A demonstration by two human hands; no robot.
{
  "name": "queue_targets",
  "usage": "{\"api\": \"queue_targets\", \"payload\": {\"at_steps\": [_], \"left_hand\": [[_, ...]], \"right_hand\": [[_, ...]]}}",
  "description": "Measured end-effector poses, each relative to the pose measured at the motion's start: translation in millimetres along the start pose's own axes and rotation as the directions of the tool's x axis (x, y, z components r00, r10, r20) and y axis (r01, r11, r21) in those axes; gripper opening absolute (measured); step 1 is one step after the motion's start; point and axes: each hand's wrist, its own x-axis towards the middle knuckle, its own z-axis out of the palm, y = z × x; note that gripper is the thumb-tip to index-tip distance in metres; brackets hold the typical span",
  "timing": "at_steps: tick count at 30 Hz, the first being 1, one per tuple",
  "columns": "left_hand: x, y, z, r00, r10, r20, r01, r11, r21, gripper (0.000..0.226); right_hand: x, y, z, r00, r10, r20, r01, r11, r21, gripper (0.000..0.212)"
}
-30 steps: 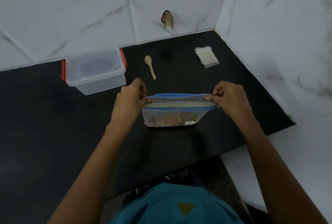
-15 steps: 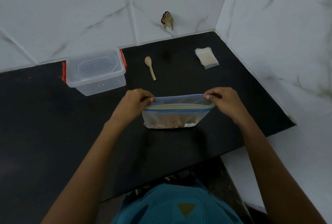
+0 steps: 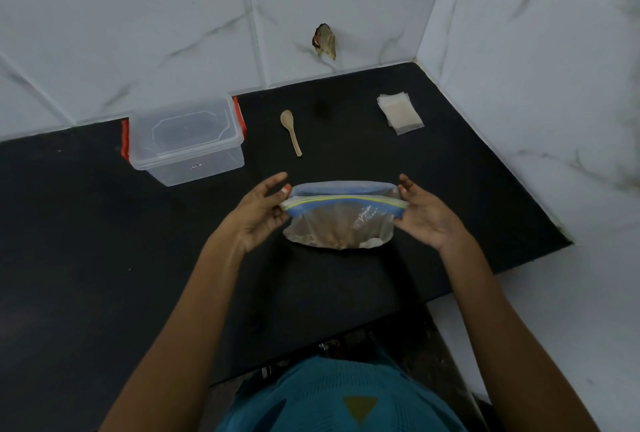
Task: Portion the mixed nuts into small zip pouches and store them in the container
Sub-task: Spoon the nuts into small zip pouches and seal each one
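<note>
A large clear zip bag of mixed nuts (image 3: pixel 341 220) with a blue and yellow zip strip stands on the black counter (image 3: pixel 104 258), its mouth parted. My left hand (image 3: pixel 258 215) pinches the bag's left top corner and my right hand (image 3: pixel 424 215) holds its right top corner, the other fingers spread. A clear plastic container (image 3: pixel 185 140) with red clips and its lid on sits at the back left. A small wooden spoon (image 3: pixel 291 132) lies behind the bag. A stack of small clear zip pouches (image 3: pixel 400 113) lies at the back right.
White marble-look tiled walls close the counter at the back and right. A small brown object (image 3: pixel 325 42) sticks to the back wall. The counter's front edge runs diagonally near my body, with a white ledge (image 3: pixel 554 310) to the right.
The bag's zip mouth has been pulled apart and now gapes. My hands have turned palm-in at the bag's corners with fingers spread, and the bag leans toward me.
</note>
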Motion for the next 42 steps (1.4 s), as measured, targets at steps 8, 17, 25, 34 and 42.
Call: {"api": "queue_targets", "payload": {"at_steps": [8, 17, 25, 34, 42], "left_hand": [[-7, 1, 1, 0.991, -0.111, 0.078, 0.12, 0.986, -0.116, 0.03], [-10, -6, 10, 0.977, 0.114, -0.179, -0.011, 0.87, 0.493, 0.012], [-22, -5, 9, 0.977, 0.076, -0.198, 0.016, 0.904, 0.427, 0.014], [-25, -13, 5, 0.99, -0.135, -0.047, 0.104, 0.909, -0.404, 0.012], [-22, -19, 12, 0.972, -0.227, -0.067, 0.186, 0.907, -0.377, 0.008]], "right_hand": [[-10, -9, 5, 0.991, -0.051, -0.122, 0.021, 0.972, -0.233, 0.036], [-27, -9, 14, 0.913, -0.278, -0.297, -0.078, 0.598, -0.798, 0.023], [-37, -7, 19, 0.906, -0.184, -0.382, -0.142, 0.717, -0.682, 0.012], [-36, -5, 4, 0.958, 0.163, -0.237, -0.177, 0.983, -0.042, 0.012], [-29, 7, 8, 0.953, 0.17, -0.252, -0.159, 0.985, 0.063, 0.01]]}}
